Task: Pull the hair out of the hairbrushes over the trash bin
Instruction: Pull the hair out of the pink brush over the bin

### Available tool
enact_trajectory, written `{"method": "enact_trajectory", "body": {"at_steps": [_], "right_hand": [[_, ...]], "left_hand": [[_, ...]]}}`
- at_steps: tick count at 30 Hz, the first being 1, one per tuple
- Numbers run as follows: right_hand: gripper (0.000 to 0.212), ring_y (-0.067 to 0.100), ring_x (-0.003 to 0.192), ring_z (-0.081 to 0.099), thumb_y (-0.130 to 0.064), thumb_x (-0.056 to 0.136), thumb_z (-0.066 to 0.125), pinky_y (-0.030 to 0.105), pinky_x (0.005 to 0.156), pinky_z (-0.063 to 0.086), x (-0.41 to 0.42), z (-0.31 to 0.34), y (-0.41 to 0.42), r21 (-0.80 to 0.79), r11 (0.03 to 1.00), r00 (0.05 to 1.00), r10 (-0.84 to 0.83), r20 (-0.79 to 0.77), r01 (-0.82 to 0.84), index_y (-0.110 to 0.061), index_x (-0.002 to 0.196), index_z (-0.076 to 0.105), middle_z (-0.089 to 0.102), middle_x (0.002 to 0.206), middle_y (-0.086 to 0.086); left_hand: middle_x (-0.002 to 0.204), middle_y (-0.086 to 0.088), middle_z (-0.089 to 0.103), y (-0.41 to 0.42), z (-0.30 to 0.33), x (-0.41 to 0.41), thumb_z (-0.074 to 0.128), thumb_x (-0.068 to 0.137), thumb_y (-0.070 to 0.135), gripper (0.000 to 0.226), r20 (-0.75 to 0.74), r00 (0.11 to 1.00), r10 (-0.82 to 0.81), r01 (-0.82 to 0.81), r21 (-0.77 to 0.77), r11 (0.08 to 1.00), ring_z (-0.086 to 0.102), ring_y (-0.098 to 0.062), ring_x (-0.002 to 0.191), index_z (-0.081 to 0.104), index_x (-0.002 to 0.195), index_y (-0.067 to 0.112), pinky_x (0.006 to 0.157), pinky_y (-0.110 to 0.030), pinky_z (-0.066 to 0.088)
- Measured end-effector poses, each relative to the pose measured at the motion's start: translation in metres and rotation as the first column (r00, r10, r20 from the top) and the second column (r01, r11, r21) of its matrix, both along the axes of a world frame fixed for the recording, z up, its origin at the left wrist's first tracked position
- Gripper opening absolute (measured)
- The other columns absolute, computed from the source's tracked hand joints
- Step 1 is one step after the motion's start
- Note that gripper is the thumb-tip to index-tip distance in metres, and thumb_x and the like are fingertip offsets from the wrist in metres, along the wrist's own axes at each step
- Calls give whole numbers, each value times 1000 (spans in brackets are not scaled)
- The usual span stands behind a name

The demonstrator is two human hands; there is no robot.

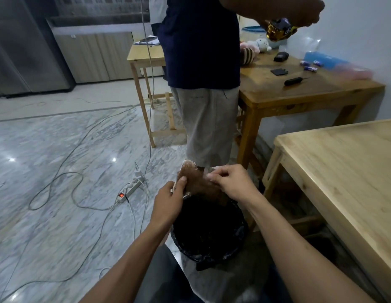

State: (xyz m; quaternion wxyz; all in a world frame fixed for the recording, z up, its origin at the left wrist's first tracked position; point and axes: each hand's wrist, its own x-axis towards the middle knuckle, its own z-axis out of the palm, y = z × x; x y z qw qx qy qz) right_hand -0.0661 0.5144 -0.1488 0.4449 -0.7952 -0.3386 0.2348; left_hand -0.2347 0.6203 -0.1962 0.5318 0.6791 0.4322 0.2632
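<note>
My left hand (171, 196) grips a hairbrush (186, 169) by its lower part, head tilted up, over the far rim of a trash bin (242, 235) lined with a black bag. A mat of brown hair (206, 186) covers the bristles and hangs toward the bin. My right hand (230, 182) pinches this hair at the brush's right side, fingers closed on the strands. The brush handle is hidden behind my left hand.
Another person (203, 84) stands just beyond the bin, holding a gold object (277, 29). A light wooden table (347, 171) is at right, a darker table (299, 92) with small items behind. A power strip (130, 189) and cables (65, 176) lie on the marble floor at left.
</note>
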Motion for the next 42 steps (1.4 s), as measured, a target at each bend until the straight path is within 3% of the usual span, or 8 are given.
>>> {"method": "enact_trajectory", "body": {"at_steps": [9, 16, 21, 24, 32, 36, 39, 42], "right_hand": [[23, 27, 117, 64, -33, 101, 64, 34, 92, 48, 19, 16, -20, -100, 964, 969, -242, 53, 247, -18, 109, 79, 74, 120, 6], [76, 15, 131, 56, -70, 86, 64, 32, 101, 46, -10, 10, -9, -106, 990, 988, 77, -137, -92, -29, 149, 50, 59, 141, -5], [15, 13, 73, 70, -26, 90, 80, 24, 70, 59, -6, 3, -11, -4, 992, 957, 117, -267, -122, -12, 96, 81, 76, 80, 1], [18, 14, 59, 56, -25, 89, 80, 22, 55, 48, 7, 0, -20, -47, 998, 969, -49, -241, 38, -8, 88, 81, 65, 67, 6], [26, 24, 118, 65, -35, 96, 70, 43, 105, 52, 10, -4, -18, -300, 947, 994, -110, 25, 113, -22, 118, 76, 73, 123, 4], [81, 30, 154, 28, -34, 88, 66, 40, 117, 34, 2, 8, -12, -470, 881, 997, 74, 11, -60, -28, 161, 32, 23, 171, 4], [100, 25, 152, 31, -36, 73, 76, 40, 118, 35, -4, 9, -11, -337, 924, 983, 161, -85, -180, -34, 161, 28, 25, 169, -2], [80, 12, 128, 62, -42, 71, 84, 40, 114, 46, -9, -5, -11, -91, 942, 925, 293, -242, -323, -33, 145, 55, 65, 142, -6]], "left_hand": [[59, 0, 34, 17, -18, -24, 53, 96, 59, 47, 24, 994, 105, -99, -171, 980, 30, -13, 44, 47, 80, 15, 44, -29, 24], [58, 5, 37, -2, -1, 0, 54, 89, 71, 58, 26, 999, -20, 21, -2, 1000, 38, -16, 53, 48, 75, 16, 56, -41, 28], [57, 2, 45, 4, 15, 3, 53, 94, 65, 57, 51, 998, 47, -46, -30, 998, 42, -16, 47, 54, 83, 9, 51, -34, 33], [58, -3, 36, 24, 19, -5, 51, 100, 54, 44, 116, 971, 207, -179, -215, 960, 31, -16, 41, 46, 89, 12, 43, -27, 23], [53, 3, 31, 16, 24, 0, 51, 99, 56, 46, 143, 980, 138, -117, -151, 982, 28, -15, 42, 37, 84, 15, 42, -28, 23], [59, 4, 46, 6, 24, 7, 51, 92, 68, 53, -16, 1000, -2, 3, 104, 995, 46, -19, 54, 49, 74, 19, 54, -40, 37], [62, 2, 55, -2, 32, 14, 54, 94, 62, 48, -43, 997, -58, 65, 172, 983, 55, -21, 60, 51, 71, 21, 59, -44, 44], [67, 1, 64, -7, 41, 21, 54, 95, 61, 47, -109, 988, -112, 133, 201, 971, 63, -21, 67, 59, 77, 18, 62, -44, 51]]}}
